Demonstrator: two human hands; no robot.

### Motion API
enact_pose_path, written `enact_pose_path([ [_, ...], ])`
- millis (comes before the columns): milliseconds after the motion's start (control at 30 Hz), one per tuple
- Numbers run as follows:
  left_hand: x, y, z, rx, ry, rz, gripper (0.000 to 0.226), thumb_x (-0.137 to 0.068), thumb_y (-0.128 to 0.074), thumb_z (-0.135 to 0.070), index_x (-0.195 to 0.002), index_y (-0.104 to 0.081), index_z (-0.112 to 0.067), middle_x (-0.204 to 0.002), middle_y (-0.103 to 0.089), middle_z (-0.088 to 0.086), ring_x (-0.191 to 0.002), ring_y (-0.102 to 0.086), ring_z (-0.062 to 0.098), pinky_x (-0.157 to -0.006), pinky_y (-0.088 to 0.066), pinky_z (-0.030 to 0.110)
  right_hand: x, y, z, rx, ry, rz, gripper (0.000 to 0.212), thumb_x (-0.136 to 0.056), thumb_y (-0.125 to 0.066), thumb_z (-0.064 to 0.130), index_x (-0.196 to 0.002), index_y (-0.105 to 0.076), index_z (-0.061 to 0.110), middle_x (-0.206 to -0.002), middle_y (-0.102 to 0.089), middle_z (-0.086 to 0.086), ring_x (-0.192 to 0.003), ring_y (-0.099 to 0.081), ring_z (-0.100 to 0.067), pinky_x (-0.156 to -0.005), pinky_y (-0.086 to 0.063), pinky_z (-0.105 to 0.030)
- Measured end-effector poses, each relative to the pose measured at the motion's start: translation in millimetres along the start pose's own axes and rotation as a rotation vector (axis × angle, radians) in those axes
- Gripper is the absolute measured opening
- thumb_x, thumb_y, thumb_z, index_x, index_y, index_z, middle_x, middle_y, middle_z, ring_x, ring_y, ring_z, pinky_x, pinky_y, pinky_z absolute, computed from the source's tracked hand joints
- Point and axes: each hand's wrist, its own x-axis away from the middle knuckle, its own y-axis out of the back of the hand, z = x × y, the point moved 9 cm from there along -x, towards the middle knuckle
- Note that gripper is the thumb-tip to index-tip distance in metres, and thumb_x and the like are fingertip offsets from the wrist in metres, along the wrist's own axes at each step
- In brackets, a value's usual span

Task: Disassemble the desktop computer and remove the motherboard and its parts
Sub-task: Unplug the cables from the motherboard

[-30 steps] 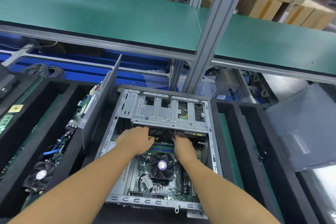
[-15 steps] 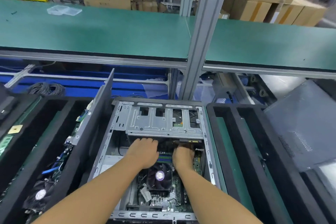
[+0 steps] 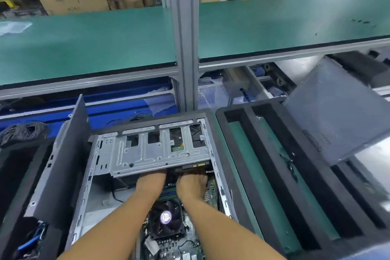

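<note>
The left hand (image 3: 150, 181) and the right hand (image 3: 191, 186) reach into the open computer case (image 3: 85, 196). Their fingers hide under the metal tray (image 3: 147, 154) at its far end. A black fan (image 3: 165, 217) sits between the arms (image 3: 118, 224).

Both hands are now deeper inside the computer case (image 3: 84, 196) than one second ago. The left hand (image 3: 150, 183), which before lies over the cables with all its fingers in sight, now has its fingers under the near edge of the drive cage (image 3: 152, 154), so only its back and knuckles show. The right hand (image 3: 192, 184) is pushed in the same way, and what its fingers touch cannot be seen. The two hands are closer to each other, and less of the memory strips (image 3: 168, 191) shows between them. The view is lifted too: the case sits lower, and more of the green shelf (image 3: 95, 48) shows.
</note>
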Motion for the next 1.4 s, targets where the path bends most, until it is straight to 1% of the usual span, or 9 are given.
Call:
enact_pose_path([
  [100, -5, -2, 0, -0.007, -0.035, -0.015, 0.03, -0.098, -0.037, -0.01, -0.124, -0.051, -0.017, -0.111, -0.056, 0.006, -0.097, -0.052, 0.024, -0.086, -0.044, 0.032, 2, 2, 3, 0.013, 0.021, 0.013, 0.041, -0.1, -0.042, 0.029, -0.062, -0.047, 0.014, -0.073, -0.054, -0.004, -0.079, -0.046, -0.024, -0.096, -0.032, -0.046],
  [233, -8, -9, -3, -0.137, -0.106, 0.003, 0.044, -0.096, -0.045, -0.011, -0.14, -0.043, -0.015, -0.126, -0.056, 0.011, -0.105, -0.056, 0.03, -0.09, -0.049, 0.041, 1, 0, 5, 0.006, 0.02, 0.032, 0.039, -0.102, -0.039, 0.032, -0.083, -0.065, 0.011, -0.092, -0.067, -0.01, -0.093, -0.054, -0.028, -0.098, -0.03, -0.047],
  [333, -9, -13, -5, -0.179, -0.134, 0.006, 0.043, -0.095, -0.046, -0.012, -0.139, -0.044, -0.014, -0.126, -0.057, 0.011, -0.107, -0.059, 0.031, -0.089, -0.052, 0.042, 1, 0, 4, -0.004, 0.017, 0.032, 0.039, -0.102, -0.039, 0.032, -0.091, -0.068, 0.008, -0.098, -0.068, -0.011, -0.099, -0.055, -0.03, -0.104, -0.028, -0.048],
  [400, -6, -14, -5, -0.165, -0.133, 0.016, 0.04, -0.095, -0.045, -0.011, -0.134, -0.049, -0.013, -0.12, -0.059, 0.01, -0.102, -0.061, 0.03, -0.086, -0.053, 0.041, 2, 1, 3, -0.021, 0.014, 0.022, 0.039, -0.102, -0.039, 0.032, -0.091, -0.068, 0.008, -0.098, -0.068, -0.011, -0.1, -0.055, -0.03, -0.103, -0.029, -0.048],
  [600, -14, -10, -2, -0.066, -0.121, 0.036, 0.047, -0.095, -0.047, -0.014, -0.141, -0.039, -0.017, -0.129, -0.053, 0.011, -0.113, -0.055, 0.031, -0.092, -0.049, 0.038, 2, -1, 4, -0.027, 0.014, 0.032, 0.041, -0.101, -0.037, 0.033, -0.098, -0.069, 0.006, -0.103, -0.067, -0.013, -0.105, -0.054, -0.032, -0.104, -0.028, -0.047],
  [733, -7, -4, -5, -0.068, -0.127, -0.05, 0.043, -0.095, -0.046, -0.012, -0.138, -0.042, -0.015, -0.126, -0.054, 0.011, -0.111, -0.055, 0.03, -0.09, -0.047, 0.037, 2, 1, 3, -0.046, 0.002, 0.015, 0.039, -0.101, -0.039, 0.033, -0.097, -0.068, 0.008, -0.101, -0.067, -0.012, -0.103, -0.054, -0.032, -0.102, -0.03, -0.046],
  [867, -7, 0, -2, -0.049, -0.102, -0.075, 0.04, -0.092, -0.049, -0.013, -0.132, -0.045, -0.018, -0.11, -0.054, 0.006, -0.096, -0.054, 0.027, -0.077, -0.046, 0.034, 3, 2, 1, -0.056, -0.004, 0.007, 0.038, -0.1, -0.04, 0.033, -0.095, -0.069, 0.008, -0.099, -0.068, -0.011, -0.101, -0.054, -0.031, -0.099, -0.031, -0.045],
  [1133, -5, -2, -4, 0.021, -0.092, -0.048, 0.037, -0.096, -0.042, -0.011, -0.132, -0.044, -0.016, -0.112, -0.056, 0.008, -0.085, -0.045, 0.024, -0.072, -0.04, 0.033, 3, 1, 1, -0.048, -0.015, 0.008, 0.034, -0.099, -0.041, 0.029, -0.096, -0.069, 0.01, -0.099, -0.067, -0.011, -0.099, -0.054, -0.031, -0.098, -0.032, -0.044],
  [1400, -6, -5, -6, -0.088, -0.123, -0.013, 0.041, -0.094, -0.047, -0.011, -0.135, -0.044, -0.014, -0.124, -0.055, 0.012, -0.108, -0.056, 0.033, -0.088, -0.051, 0.042, 1, -1, 1, -0.037, -0.014, 0.026, 0.033, -0.099, -0.042, 0.03, -0.095, -0.068, 0.01, -0.099, -0.067, -0.01, -0.099, -0.054, -0.031, -0.098, -0.032, -0.046],
])
